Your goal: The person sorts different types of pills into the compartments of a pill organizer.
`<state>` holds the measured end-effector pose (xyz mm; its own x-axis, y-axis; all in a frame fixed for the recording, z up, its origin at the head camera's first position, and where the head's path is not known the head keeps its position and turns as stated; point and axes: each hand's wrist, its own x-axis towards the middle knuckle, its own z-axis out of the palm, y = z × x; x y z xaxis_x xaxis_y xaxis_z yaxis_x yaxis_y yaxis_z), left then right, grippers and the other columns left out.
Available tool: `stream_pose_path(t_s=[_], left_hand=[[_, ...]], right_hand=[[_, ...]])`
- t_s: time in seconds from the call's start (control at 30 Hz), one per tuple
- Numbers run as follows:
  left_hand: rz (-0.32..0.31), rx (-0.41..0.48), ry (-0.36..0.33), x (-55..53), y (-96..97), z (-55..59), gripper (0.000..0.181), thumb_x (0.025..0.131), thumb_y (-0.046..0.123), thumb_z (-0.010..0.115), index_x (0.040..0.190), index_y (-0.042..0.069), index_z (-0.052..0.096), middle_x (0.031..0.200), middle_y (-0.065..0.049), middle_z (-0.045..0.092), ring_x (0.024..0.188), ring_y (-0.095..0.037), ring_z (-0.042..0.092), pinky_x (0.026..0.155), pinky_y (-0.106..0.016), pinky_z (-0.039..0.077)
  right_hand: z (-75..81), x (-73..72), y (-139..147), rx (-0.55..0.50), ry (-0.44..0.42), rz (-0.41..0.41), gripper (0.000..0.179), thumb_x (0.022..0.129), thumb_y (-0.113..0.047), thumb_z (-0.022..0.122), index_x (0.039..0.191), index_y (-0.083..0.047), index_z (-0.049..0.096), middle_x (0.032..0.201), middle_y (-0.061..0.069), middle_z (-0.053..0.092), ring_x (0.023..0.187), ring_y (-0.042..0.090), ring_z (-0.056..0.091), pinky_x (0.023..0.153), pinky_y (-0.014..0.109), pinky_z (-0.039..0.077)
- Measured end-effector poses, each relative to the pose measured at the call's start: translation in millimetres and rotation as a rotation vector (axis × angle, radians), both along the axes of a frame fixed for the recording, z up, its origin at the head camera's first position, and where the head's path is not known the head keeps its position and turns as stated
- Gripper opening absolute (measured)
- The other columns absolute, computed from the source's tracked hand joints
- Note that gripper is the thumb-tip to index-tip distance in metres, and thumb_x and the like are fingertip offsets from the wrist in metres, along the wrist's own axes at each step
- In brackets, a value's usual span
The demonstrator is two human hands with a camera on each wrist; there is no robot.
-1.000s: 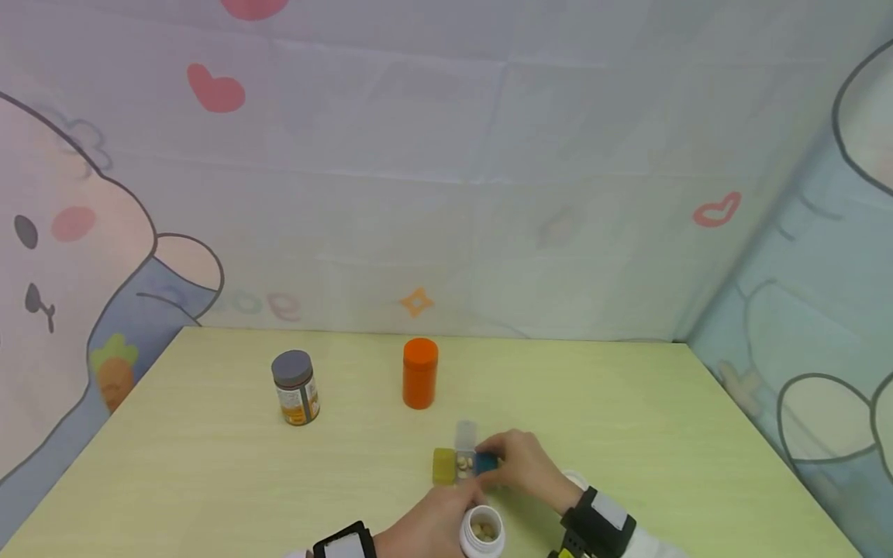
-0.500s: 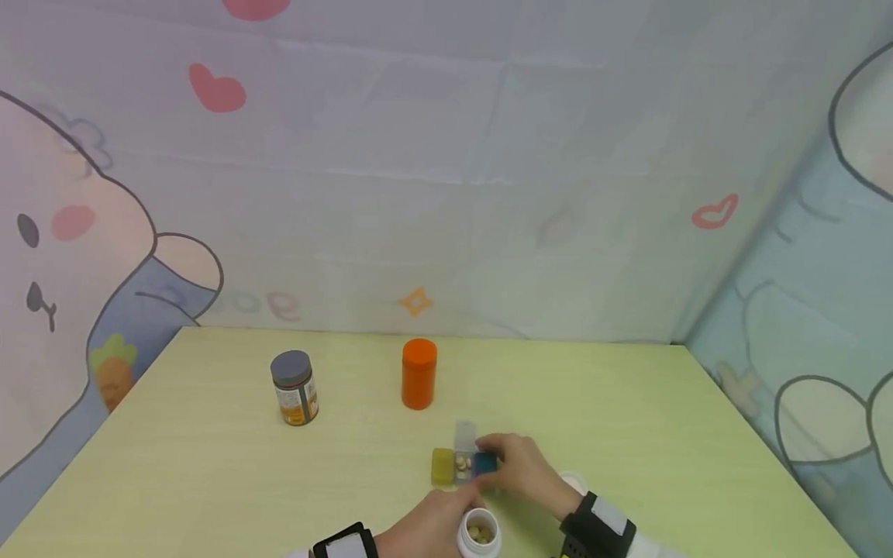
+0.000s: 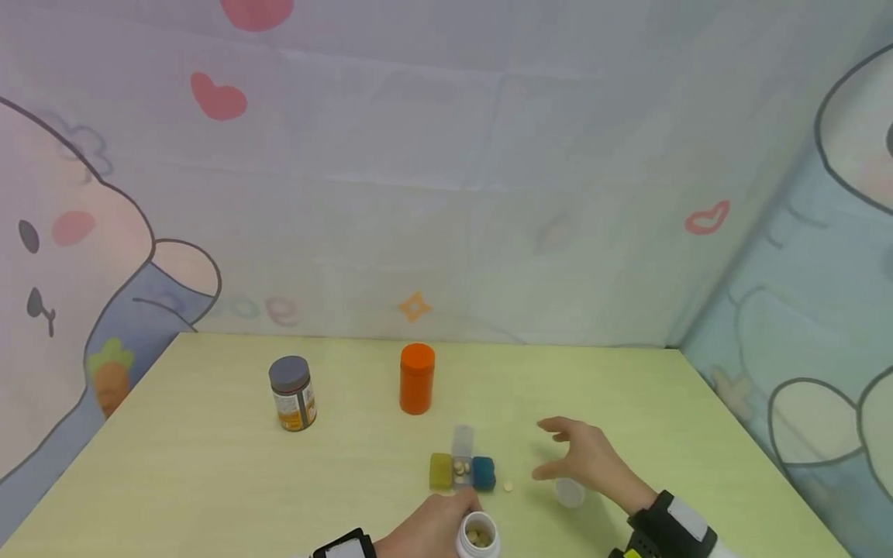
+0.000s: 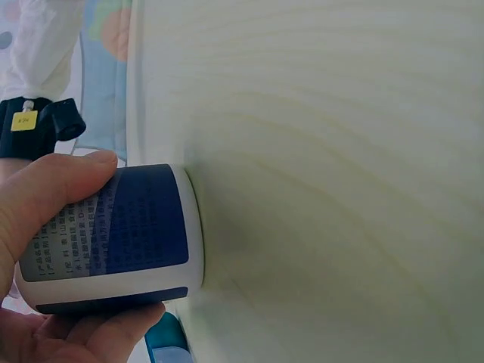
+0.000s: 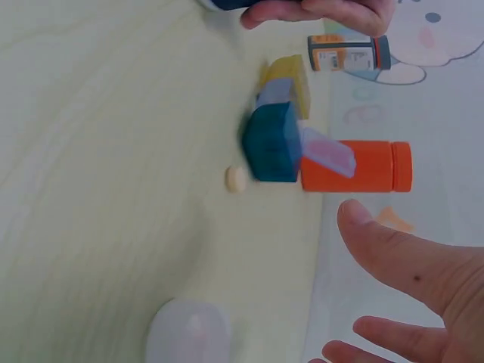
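My left hand (image 3: 432, 528) grips an open white pill bottle (image 4: 147, 227) with a blue label, its base right at the tabletop; pills show inside the mouth in the head view. Just beyond it lies a small pill organizer (image 3: 484, 473) with yellow, clear and blue compartments. The clear lid (image 3: 463, 440) is raised, and several pills (image 3: 462, 468) lie in that middle compartment. A single pale pill (image 3: 508, 487) rests on the table beside the blue end. My right hand (image 3: 593, 463) hovers to the right, thumb and fingers spread apart, holding nothing.
A white bottle cap (image 3: 570, 493) lies on the table below my right hand. Farther back stand an orange bottle (image 3: 416, 380) and a dark-lidded jar (image 3: 293, 394). A printed cloth (image 3: 488, 194) hangs behind the table (image 3: 209, 465).
My right hand has let go of the organizer's blue end and moved right, its fingers spreading. The loose pill now shows on the table. My left hand still holds the bottle in place.
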<state>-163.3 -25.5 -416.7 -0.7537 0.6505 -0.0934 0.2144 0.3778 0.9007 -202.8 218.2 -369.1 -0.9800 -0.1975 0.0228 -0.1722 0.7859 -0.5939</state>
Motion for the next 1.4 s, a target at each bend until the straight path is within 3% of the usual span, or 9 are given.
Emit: stream_pose_path(t_s=[0.17, 0.3, 0.57, 0.8, 0.9, 1.07, 1.13, 1.23, 1.4], left_hand=[[0.005, 0.001, -0.008, 1.4, 0.2, -2.1, 0.037, 0.068, 0.017, 0.080, 0.092, 0.017, 0.051, 0.081, 0.010, 0.058, 0.072, -0.004, 0.053, 0.069, -0.022, 0.044], [-0.021, -0.004, 0.015, -5.6, -0.1, -17.0, 0.038, 0.069, 0.023, 0.079, 0.093, 0.017, 0.050, 0.083, 0.010, 0.059, 0.073, -0.005, 0.054, 0.069, -0.024, 0.045], [-0.062, 0.016, -0.050, -42.5, 6.7, -91.9, 0.049, 0.063, 0.043, 0.080, 0.097, 0.026, 0.049, 0.088, 0.012, 0.059, 0.076, -0.005, 0.057, 0.068, -0.025, 0.046], [-0.001, -0.029, -0.033, -4.1, 3.4, -12.4, 0.038, 0.069, 0.021, 0.079, 0.094, 0.017, 0.050, 0.084, 0.010, 0.058, 0.074, -0.006, 0.053, 0.071, -0.024, 0.045], [-0.019, -0.030, -0.044, -11.2, 3.4, -26.0, 0.040, 0.069, 0.028, 0.079, 0.095, 0.019, 0.050, 0.086, 0.010, 0.058, 0.075, -0.006, 0.054, 0.071, -0.025, 0.045], [-0.045, 0.013, -0.051, -37.2, 5.2, -77.8, 0.048, 0.064, 0.038, 0.080, 0.097, 0.024, 0.049, 0.088, 0.011, 0.059, 0.077, -0.007, 0.056, 0.070, -0.026, 0.046], [-0.048, 0.023, -0.044, -41.7, 5.9, -86.9, 0.049, 0.063, 0.038, 0.081, 0.098, 0.024, 0.049, 0.088, 0.011, 0.059, 0.076, -0.007, 0.056, 0.070, -0.026, 0.046], [-0.046, 0.024, -0.046, -38.7, 5.4, -81.0, 0.048, 0.064, 0.039, 0.080, 0.097, 0.024, 0.049, 0.088, 0.011, 0.059, 0.076, -0.008, 0.056, 0.070, -0.026, 0.046], [-0.023, 0.008, -0.038, -21.7, 2.6, -45.0, 0.043, 0.067, 0.036, 0.079, 0.096, 0.023, 0.050, 0.087, 0.012, 0.059, 0.076, -0.007, 0.056, 0.071, -0.027, 0.046]], right_hand=[[-19.0, 8.9, 24, 0.065, -0.059, -0.054, 0.070, 0.055, -0.021, 0.085, 0.115, 0.001, 0.057, 0.114, 0.018, 0.058, 0.097, 0.033, 0.057, 0.076, 0.043, 0.048], [-32.7, 14.3, 32, 0.100, -0.068, -0.100, 0.068, 0.051, -0.022, 0.086, 0.110, -0.001, 0.061, 0.106, 0.014, 0.062, 0.092, 0.029, 0.059, 0.077, 0.044, 0.047], [-46.4, 17.2, 35, 0.112, -0.027, -0.155, 0.057, 0.051, -0.019, 0.085, 0.104, -0.004, 0.066, 0.094, 0.007, 0.066, 0.087, 0.025, 0.059, 0.078, 0.046, 0.046], [-44.1, 17.3, 33, 0.095, -0.035, -0.170, 0.048, 0.054, -0.012, 0.085, 0.098, -0.001, 0.067, 0.091, 0.009, 0.068, 0.088, 0.028, 0.060, 0.079, 0.047, 0.046], [-36.0, 16.8, 31, 0.066, -0.006, -0.164, 0.046, 0.054, -0.010, 0.085, 0.096, -0.001, 0.067, 0.090, 0.007, 0.067, 0.082, 0.023, 0.061, 0.075, 0.041, 0.048], [-6.4, 17.7, 25, 0.025, 0.074, -0.118, 0.044, 0.057, -0.007, 0.083, 0.097, -0.001, 0.066, 0.090, 0.005, 0.063, 0.077, 0.020, 0.060, 0.065, 0.033, 0.049], [7.7, 20.5, 20, 0.012, 0.090, -0.093, 0.043, 0.059, -0.005, 0.082, 0.098, -0.001, 0.065, 0.092, 0.005, 0.062, 0.078, 0.020, 0.060, 0.064, 0.030, 0.050], [26.7, 27.2, 10, 0.016, 0.118, -0.021, 0.042, 0.060, -0.004, 0.081, 0.100, -0.002, 0.066, 0.095, 0.004, 0.060, 0.078, 0.018, 0.058, 0.064, 0.026, 0.050], [47.3, 39.6, -6, 0.003, 0.159, 0.144, 0.044, 0.062, -0.005, 0.080, 0.103, -0.003, 0.066, 0.095, 0.002, 0.061, 0.076, 0.013, 0.054, 0.063, 0.023, 0.050]])
